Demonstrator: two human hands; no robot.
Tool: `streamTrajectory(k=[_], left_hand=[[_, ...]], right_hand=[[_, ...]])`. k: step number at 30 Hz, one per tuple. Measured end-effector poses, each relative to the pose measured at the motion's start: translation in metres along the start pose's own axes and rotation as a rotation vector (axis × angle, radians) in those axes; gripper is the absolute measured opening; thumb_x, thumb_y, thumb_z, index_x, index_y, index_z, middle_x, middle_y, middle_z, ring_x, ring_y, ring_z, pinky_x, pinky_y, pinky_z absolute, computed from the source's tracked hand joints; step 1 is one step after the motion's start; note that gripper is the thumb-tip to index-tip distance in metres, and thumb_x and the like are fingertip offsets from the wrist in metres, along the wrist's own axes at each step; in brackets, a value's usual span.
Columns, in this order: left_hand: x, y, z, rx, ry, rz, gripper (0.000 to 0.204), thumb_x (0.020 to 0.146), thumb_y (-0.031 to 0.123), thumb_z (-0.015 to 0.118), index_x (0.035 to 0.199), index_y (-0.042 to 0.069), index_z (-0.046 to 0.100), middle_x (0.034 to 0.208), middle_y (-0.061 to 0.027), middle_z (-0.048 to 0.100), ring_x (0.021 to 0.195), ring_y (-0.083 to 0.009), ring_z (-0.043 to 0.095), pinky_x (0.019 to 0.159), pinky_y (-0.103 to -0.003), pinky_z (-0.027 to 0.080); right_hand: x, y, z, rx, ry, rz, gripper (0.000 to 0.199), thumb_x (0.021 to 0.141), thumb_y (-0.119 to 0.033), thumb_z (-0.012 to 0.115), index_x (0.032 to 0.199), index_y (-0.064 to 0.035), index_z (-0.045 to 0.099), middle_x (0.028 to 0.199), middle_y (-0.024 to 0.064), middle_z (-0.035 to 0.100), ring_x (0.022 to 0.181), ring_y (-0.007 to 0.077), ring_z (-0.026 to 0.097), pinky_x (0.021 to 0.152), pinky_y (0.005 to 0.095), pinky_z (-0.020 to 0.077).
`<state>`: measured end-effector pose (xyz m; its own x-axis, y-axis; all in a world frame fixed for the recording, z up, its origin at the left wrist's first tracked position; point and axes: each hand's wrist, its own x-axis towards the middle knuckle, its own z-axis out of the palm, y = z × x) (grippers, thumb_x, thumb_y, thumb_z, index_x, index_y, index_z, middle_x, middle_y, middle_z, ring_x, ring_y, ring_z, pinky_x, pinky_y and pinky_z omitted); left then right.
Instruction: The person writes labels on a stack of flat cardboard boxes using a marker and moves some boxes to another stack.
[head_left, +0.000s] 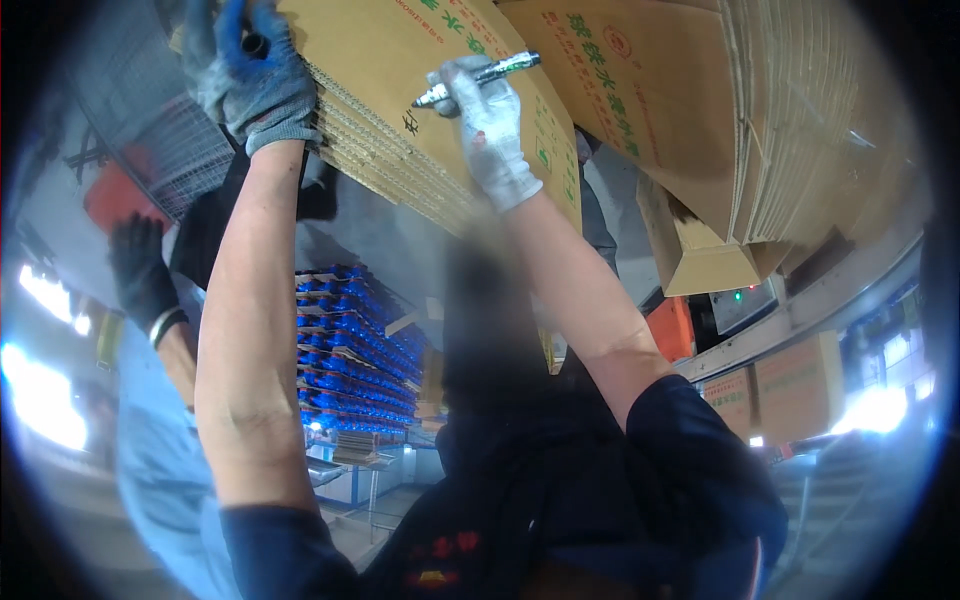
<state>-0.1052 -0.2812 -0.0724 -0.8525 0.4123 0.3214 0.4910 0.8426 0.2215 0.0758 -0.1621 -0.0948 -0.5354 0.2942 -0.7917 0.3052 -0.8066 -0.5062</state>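
Note:
My right hand (485,130), in a whitish glove, grips a marker pen (500,75). The pen's tip is at dark handwritten strokes (410,122) on the top sheet of a stack of flattened cardboard boxes (400,60). At the stack's left edge is my left hand (255,85), in a grey and blue glove. Its fingers curl around a small black round piece (255,45) that looks hollow, and part of the hand is cut off by the upper edge of the picture.
More flattened cardboard (660,80) leans at the right, above an open carton (710,265). Left of my forearm, another person's dark-gloved hand (140,265) is close by. Blue items stand in tall stacked layers (350,350). A wire mesh rack (185,150) is at the left.

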Motion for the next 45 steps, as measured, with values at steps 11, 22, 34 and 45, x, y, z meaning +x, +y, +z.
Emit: streamTrajectory(k=[11, 22, 34, 45], left_hand=[[0.001, -0.002, 0.003, -0.031, 0.048, 0.031, 0.028, 0.089, 0.036, 0.063, 0.111, 0.021, 0.068, 0.135, -0.0095, 0.052, 0.118, -0.0316, 0.052, 0.098, -0.045, 0.042], [0.002, 0.001, 0.000, -0.017, 0.047, 0.054, 0.026, 0.089, 0.034, 0.063, 0.110, 0.019, 0.068, 0.133, -0.0110, 0.054, 0.116, -0.0314, 0.055, 0.095, -0.042, 0.046], [0.005, 0.011, -0.001, -0.080, 0.075, 0.016, 0.024, 0.089, 0.028, 0.065, 0.109, 0.015, 0.069, 0.131, -0.0148, 0.055, 0.114, -0.0320, 0.056, 0.089, -0.038, 0.050], [0.016, 0.021, -0.016, 0.040, -0.042, 0.008, 0.026, 0.088, 0.019, 0.060, 0.113, 0.013, 0.060, 0.135, -0.0122, 0.050, 0.120, -0.0337, 0.048, 0.098, -0.047, 0.038]], right_hand=[[0.004, 0.007, -0.003, 0.030, 0.027, -0.012, 0.015, 0.090, -0.016, 0.065, 0.093, -0.0042, 0.056, 0.079, 0.0027, 0.061, 0.063, 0.0075, 0.056, 0.059, 0.0218, 0.0482], [0.002, 0.005, -0.001, 0.028, 0.024, -0.001, 0.014, 0.089, -0.016, 0.066, 0.089, -0.0065, 0.056, 0.076, 0.0004, 0.058, 0.065, 0.0073, 0.055, 0.060, 0.0217, 0.0469], [0.013, 0.008, -0.009, -0.036, 0.081, 0.053, 0.015, 0.092, -0.018, 0.063, 0.094, -0.0046, 0.057, 0.073, 0.0031, 0.058, 0.078, 0.0146, 0.064, 0.068, 0.0265, 0.0502], [0.012, 0.019, -0.020, -0.015, 0.053, -0.016, 0.021, 0.096, -0.024, 0.057, 0.097, -0.0032, 0.058, 0.084, 0.0028, 0.063, 0.066, 0.0064, 0.053, 0.061, 0.0215, 0.0454]])
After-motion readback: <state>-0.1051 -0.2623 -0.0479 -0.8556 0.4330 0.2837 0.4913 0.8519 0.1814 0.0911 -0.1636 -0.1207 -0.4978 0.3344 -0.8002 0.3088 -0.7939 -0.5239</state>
